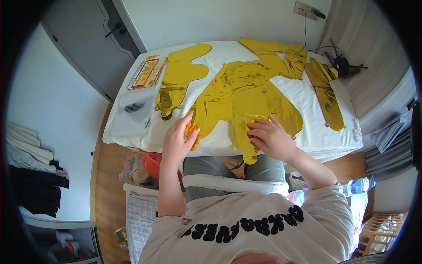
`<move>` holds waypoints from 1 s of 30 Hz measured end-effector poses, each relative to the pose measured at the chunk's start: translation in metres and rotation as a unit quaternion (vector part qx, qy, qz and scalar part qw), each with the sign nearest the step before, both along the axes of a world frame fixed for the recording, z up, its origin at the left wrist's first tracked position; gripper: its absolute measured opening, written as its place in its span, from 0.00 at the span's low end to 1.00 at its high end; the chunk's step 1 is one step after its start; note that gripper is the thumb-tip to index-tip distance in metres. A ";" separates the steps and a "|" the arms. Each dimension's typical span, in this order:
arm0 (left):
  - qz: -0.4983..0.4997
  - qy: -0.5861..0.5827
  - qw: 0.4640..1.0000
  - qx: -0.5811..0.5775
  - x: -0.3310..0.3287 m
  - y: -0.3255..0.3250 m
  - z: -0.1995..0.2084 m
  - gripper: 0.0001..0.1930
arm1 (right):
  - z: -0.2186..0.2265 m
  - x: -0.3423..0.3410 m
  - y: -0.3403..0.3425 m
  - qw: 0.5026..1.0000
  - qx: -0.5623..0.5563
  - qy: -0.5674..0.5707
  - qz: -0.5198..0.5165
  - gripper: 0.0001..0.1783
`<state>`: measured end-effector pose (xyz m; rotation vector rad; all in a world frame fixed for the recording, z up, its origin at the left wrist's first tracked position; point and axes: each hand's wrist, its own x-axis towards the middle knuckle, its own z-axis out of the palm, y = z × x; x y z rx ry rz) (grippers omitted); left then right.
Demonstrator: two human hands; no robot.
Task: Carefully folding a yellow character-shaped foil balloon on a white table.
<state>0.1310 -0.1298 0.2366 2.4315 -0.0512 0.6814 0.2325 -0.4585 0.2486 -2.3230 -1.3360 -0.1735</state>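
Flat gold foil balloons (259, 103) lie spread over a table with a white cloth (220, 49). My left hand (177, 136) curls its fingers and thumb around a crumpled, orange-gleaming end of the foil (192, 131) near the front edge. My right hand (271, 137) rests on the foil's near part with bent fingers, seeming to pinch it; the fingertips are partly hidden. Between the hands a narrow foil tail (250, 156) hangs just over the table's front edge. Another gold foil balloon (178, 66) lies at the far left, and a long gold piece (324, 90) at the right.
A printed picture sheet (149, 72) and a clear plastic bag (132, 110) lie on the left of the table. A black device with antennas (343, 65) stands at the back right, its cables rising to a wall socket (306, 10). A water bottle (359, 185) is at the lower right.
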 end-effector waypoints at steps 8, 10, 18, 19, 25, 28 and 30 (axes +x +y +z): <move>-0.009 -0.010 1.000 -0.018 0.003 0.010 -0.004 0.28 | 0.001 0.006 0.010 1.000 0.008 0.022 -0.002 0.14; 0.001 0.015 0.999 -0.046 0.003 0.009 -0.003 0.28 | -0.001 0.005 0.009 1.000 0.007 0.022 -0.009 0.14; -0.016 -0.015 0.996 -0.083 0.007 0.022 -0.016 0.27 | -0.001 0.005 0.009 1.000 0.005 0.028 -0.003 0.15; -0.027 -0.020 0.991 -0.131 0.007 0.023 -0.016 0.27 | -0.002 0.006 0.008 1.000 0.003 0.028 0.003 0.15; -0.027 0.011 0.983 -0.181 0.005 0.027 -0.016 0.27 | 0.000 0.004 0.007 0.999 0.007 0.031 -0.004 0.15; -0.036 0.013 0.980 -0.196 0.005 0.031 -0.020 0.26 | -0.001 0.005 0.007 0.999 0.012 0.030 -0.003 0.15; -0.035 0.026 0.979 -0.199 0.008 0.032 -0.022 0.26 | -0.003 0.007 0.006 0.999 0.021 0.034 -0.007 0.15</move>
